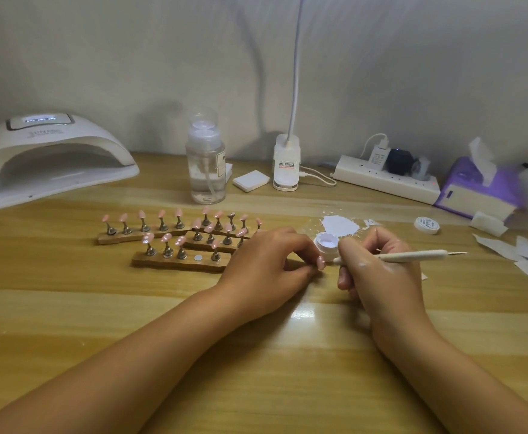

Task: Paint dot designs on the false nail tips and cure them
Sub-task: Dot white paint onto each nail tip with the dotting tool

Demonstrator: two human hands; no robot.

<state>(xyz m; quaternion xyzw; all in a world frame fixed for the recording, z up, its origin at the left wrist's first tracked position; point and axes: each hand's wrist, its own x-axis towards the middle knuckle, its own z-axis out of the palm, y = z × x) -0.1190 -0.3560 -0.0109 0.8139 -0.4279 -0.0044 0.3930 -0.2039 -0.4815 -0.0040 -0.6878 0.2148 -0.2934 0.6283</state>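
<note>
Nearest the camera, two bare forearms reach up from the lower edge over the wooden table (256,355) to the middle of the frame. There the left hand (269,261) has its fingers curled, pinching one pink nail tip (321,263) between thumb and fingertip just above the tabletop. The right hand (378,264) is clasped round a pale dotting pen (413,255), whose working end sits right at the tip; whether it touches is too small to tell. The tip looks glossy, small and curved. It is probably very light, stiff and slippery, so it is best held by its edges or its stand, since any wet dots on its face would smear. Just behind the hands stands a small open pot (327,241) of white gel, with a white smear (341,226) on the table beyond it. Left of centre are three wooden holder strips (178,261) carrying more pink tips on metal stands; the nearest strip shows one bare magnet (198,257). Farther back, the white curing lamp (53,158) sits at upper left, a clear pump bottle (205,161) at centre and a power strip (385,180) at upper right.
</note>
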